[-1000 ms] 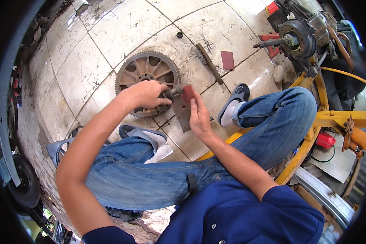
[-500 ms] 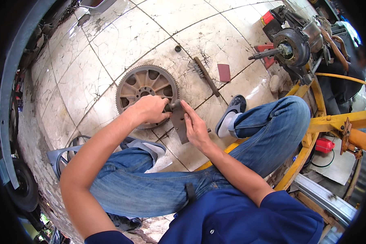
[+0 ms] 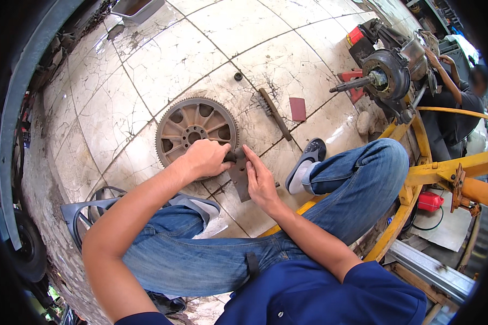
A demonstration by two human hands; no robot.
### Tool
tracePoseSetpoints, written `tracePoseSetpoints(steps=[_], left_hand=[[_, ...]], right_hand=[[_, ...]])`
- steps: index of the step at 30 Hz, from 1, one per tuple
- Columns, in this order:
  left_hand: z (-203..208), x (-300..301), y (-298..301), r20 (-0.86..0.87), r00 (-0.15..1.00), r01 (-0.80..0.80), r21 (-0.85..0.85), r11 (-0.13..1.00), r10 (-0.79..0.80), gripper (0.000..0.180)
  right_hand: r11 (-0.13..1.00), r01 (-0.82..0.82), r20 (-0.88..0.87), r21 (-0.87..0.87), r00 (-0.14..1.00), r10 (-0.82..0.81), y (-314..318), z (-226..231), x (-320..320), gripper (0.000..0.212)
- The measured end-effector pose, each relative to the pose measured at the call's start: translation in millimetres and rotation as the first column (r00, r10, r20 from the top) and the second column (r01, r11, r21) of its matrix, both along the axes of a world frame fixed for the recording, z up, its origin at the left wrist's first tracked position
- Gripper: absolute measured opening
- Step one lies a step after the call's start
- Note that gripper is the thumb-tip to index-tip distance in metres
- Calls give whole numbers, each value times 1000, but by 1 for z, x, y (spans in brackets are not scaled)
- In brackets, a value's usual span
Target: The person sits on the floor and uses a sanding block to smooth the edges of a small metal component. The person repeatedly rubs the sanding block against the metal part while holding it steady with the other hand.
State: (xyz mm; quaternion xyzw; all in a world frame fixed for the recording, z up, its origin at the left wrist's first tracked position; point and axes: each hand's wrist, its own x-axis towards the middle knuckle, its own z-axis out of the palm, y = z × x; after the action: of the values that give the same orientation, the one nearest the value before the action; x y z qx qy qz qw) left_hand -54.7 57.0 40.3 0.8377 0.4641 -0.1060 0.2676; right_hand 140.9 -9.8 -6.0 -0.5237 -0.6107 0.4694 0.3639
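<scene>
- Two hands meet just beside a toothed wheel [image 3: 179, 116]: the left hand [image 3: 205, 156] curls over, pinching a dark metal piece [image 3: 231, 155] at its fingertips.
- Straight-fingered, the right hand [image 3: 262, 181] lies along a flat metal plate [image 3: 239, 179], perhaps bracing; whether it grips anything, I can't tell.
- Flat on the tiles, the wheel probably sits that way for stability.
- Wire brush [image 3: 276, 115] and red abrasive sheet [image 3: 297, 109] lie beyond, seemingly parked within reach.
- Hidden: most of the piece, and whatever's under the right palm. A co-worker's arm [image 3: 449, 81] shows; the machinery blocks much else.
</scene>
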Motion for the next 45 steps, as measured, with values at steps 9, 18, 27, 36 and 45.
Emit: tracePoseSetpoints(steps=[9,18,27,36,45], left_hand=[[-2,2,0,22,998,49,66,997,-50,48],[-2,1,0,1,996,88,39,995,-88,50],[-6,3,-1,-25,999,41,30,999,-40,51],[0,3,5,-14,999,-34,-9,999,34,48],[-7,3,-1,30,997,63,76,995,-65,51]], right_hand=[[995,-51,91,85,995,44,5,5,6,39],[999,-28,59,44,998,26,3,8,1,39],[992,-19,56,-124,998,27,8,16,-1,39],[963,-22,51,-268,998,37,11,15,-2,40],[950,12,-38,-313,999,-25,6,9,-5,39]])
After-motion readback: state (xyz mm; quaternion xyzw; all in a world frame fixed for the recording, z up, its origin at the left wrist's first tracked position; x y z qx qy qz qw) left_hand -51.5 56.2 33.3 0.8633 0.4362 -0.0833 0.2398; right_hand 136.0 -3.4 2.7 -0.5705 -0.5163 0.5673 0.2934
